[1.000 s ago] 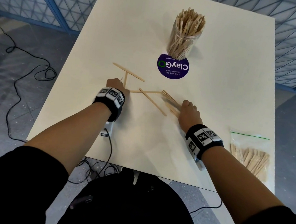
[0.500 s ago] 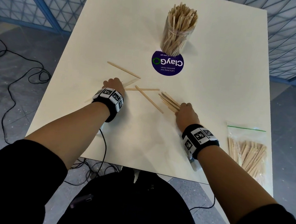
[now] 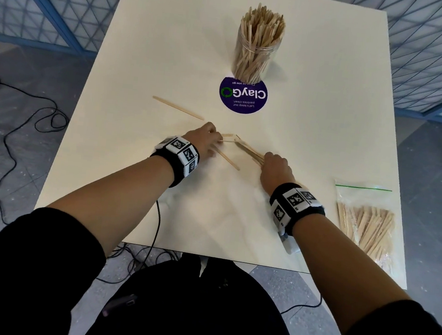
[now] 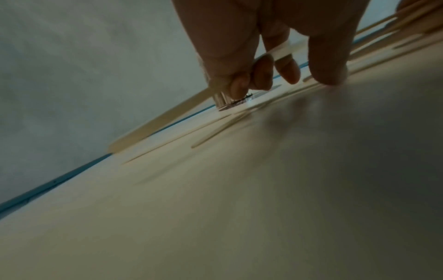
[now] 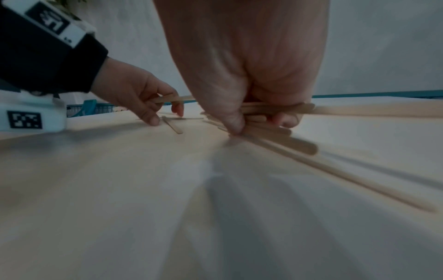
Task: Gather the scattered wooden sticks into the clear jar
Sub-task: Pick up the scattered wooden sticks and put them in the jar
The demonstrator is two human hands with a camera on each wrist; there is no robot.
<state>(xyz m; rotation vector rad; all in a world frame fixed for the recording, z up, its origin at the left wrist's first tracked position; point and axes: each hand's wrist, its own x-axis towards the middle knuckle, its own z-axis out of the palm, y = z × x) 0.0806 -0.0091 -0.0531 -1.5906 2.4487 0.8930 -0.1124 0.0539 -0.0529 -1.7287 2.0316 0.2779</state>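
The clear jar (image 3: pixel 256 53), packed with upright wooden sticks, stands at the table's far middle. My right hand (image 3: pixel 276 166) grips a bundle of sticks (image 3: pixel 249 149) low on the table; in the right wrist view the fingers curl round that bundle (image 5: pixel 275 110). My left hand (image 3: pixel 206 138) pinches a wooden stick (image 4: pixel 163 119) between thumb and fingers, its little finger touching the table. One loose stick (image 3: pixel 178 107) lies beyond the left hand, and another (image 3: pixel 227 157) lies between both hands.
A purple round ClayGo sticker (image 3: pixel 243 95) lies in front of the jar. A zip bag of sticks (image 3: pixel 365 226) rests at the near right edge of the white table (image 3: pixel 317 95). Cables (image 3: pixel 23 119) trail on the floor to the left.
My left hand has moved right toward the right hand, carrying a stick. The right hand holds its bundle at about the same place.
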